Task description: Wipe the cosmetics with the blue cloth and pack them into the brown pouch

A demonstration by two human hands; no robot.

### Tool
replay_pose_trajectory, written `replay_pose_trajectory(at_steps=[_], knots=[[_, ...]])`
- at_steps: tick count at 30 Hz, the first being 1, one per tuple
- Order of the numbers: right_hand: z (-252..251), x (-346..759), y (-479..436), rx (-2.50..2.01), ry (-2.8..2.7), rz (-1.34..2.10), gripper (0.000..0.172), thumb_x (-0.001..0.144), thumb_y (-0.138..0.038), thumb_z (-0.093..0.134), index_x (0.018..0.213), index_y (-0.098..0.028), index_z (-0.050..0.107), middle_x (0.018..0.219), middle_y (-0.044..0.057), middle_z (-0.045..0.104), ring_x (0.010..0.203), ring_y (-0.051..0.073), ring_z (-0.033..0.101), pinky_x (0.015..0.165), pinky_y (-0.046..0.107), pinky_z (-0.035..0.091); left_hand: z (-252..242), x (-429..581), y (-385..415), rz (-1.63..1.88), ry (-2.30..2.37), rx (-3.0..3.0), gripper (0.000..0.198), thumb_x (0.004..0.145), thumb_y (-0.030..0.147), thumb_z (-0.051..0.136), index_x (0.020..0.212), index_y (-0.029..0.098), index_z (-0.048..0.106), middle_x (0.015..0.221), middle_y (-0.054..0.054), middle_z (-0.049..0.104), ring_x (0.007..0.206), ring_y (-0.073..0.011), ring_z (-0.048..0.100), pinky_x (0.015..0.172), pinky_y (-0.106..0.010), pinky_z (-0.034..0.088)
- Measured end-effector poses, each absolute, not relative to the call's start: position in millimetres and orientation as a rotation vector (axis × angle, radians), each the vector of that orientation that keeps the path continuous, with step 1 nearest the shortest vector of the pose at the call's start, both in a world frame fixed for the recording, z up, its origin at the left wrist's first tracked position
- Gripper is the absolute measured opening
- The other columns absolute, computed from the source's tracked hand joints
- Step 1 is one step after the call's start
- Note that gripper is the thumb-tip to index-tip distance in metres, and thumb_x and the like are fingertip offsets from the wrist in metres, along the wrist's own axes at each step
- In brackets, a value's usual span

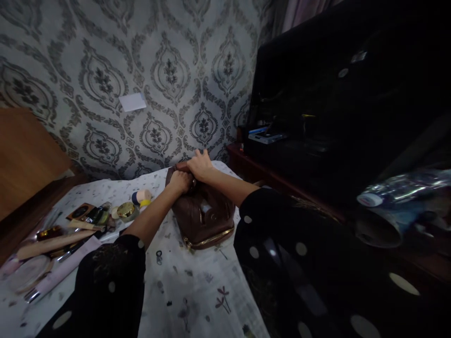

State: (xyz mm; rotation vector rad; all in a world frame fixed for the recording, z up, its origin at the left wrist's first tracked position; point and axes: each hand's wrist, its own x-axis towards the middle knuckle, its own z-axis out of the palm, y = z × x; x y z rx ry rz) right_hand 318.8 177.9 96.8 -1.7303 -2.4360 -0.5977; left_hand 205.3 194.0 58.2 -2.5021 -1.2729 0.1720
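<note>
A brown leather-look bag [204,213] with a gold zipper along its near lower edge sits on a patterned white cloth. My left hand [181,181] is closed at the bag's upper left, its fingers curled against the brown material. Just beyond it, my right hand [200,164] grips the bag's far upper edge with bent fingers. The fingertips of both hands are mostly hidden. Something small and pale shows on the bag's front, too blurred to name.
Makeup items lie on the cloth [197,291] to the left: a gold-lidded jar [126,210], a lilac tube [65,268], a round compact [31,272] and brushes. At right are a dark television-like panel [338,94] and a clear plastic bottle [405,188]. Patterned wallpaper [169,70] rises behind.
</note>
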Motion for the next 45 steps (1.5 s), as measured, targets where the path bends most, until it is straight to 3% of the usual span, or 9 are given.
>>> replay_pose_trajectory(at_steps=[5, 10, 13, 25, 33, 39, 45], knots=[[99, 320, 168, -1.7, -2.46, -0.621, 0.025, 0.089, -0.013, 0.049, 0.096, -0.012, 0.072, 0.101, 0.016, 0.071, 0.118, 0.035, 0.051, 0.098, 0.055, 0.036, 60, 206, 192, 0.164, -1.258, -2.515, 0.032, 0.092, 0.016, 0.044, 0.108, 0.012, 0.072, 0.105, -0.018, 0.073, 0.105, -0.0255, 0.068, 0.086, -0.032, 0.05], [98, 322, 166, -1.584, -2.498, -0.714, 0.031, 0.091, -0.013, 0.046, 0.111, -0.016, 0.069, 0.121, 0.014, 0.065, 0.117, 0.033, 0.051, 0.104, 0.057, 0.031, 60, 208, 193, 0.142, -1.245, -2.518, 0.032, 0.091, 0.015, 0.046, 0.111, 0.013, 0.071, 0.114, -0.018, 0.071, 0.109, -0.0257, 0.066, 0.089, -0.031, 0.049], [98, 323, 168, -1.595, -2.501, -0.728, 0.028, 0.089, -0.013, 0.049, 0.108, -0.016, 0.069, 0.127, 0.014, 0.061, 0.116, 0.032, 0.05, 0.103, 0.055, 0.034, 60, 208, 193, 0.142, -1.244, -2.519, 0.031, 0.091, 0.016, 0.047, 0.111, 0.013, 0.071, 0.113, -0.017, 0.071, 0.109, -0.0255, 0.066, 0.09, -0.031, 0.048], [97, 324, 167, -1.688, -2.476, -0.602, 0.026, 0.089, -0.014, 0.05, 0.107, -0.012, 0.069, 0.125, 0.019, 0.06, 0.118, 0.033, 0.049, 0.094, 0.045, 0.042, 55, 203, 196, 0.186, -1.273, -2.534, 0.03, 0.092, 0.023, 0.048, 0.113, 0.017, 0.069, 0.114, -0.013, 0.071, 0.104, -0.0237, 0.068, 0.084, -0.027, 0.05], [96, 327, 174, -1.699, -2.455, -0.582, 0.027, 0.089, -0.015, 0.049, 0.108, -0.015, 0.067, 0.121, 0.016, 0.062, 0.117, 0.03, 0.05, 0.095, 0.043, 0.044, 58, 210, 199, 0.198, -1.252, -2.553, 0.029, 0.093, 0.025, 0.049, 0.109, 0.019, 0.071, 0.112, -0.012, 0.072, 0.112, -0.0214, 0.064, 0.095, -0.026, 0.045], [100, 327, 171, -1.733, -2.461, -0.559, 0.027, 0.087, -0.015, 0.053, 0.109, -0.015, 0.067, 0.124, 0.016, 0.061, 0.118, 0.03, 0.051, 0.097, 0.043, 0.043, 65, 214, 197, 0.21, -1.265, -2.574, 0.03, 0.092, 0.028, 0.053, 0.113, 0.017, 0.071, 0.119, -0.016, 0.069, 0.113, -0.0257, 0.064, 0.099, -0.033, 0.046], [99, 329, 172, -1.728, -2.457, -0.551, 0.031, 0.088, -0.011, 0.049, 0.113, -0.015, 0.067, 0.125, 0.016, 0.062, 0.12, 0.03, 0.05, 0.097, 0.044, 0.043, 75, 217, 196, 0.242, -1.314, -2.571, 0.034, 0.091, 0.029, 0.054, 0.119, 0.015, 0.068, 0.121, -0.018, 0.068, 0.11, -0.0298, 0.066, 0.092, -0.036, 0.051]])
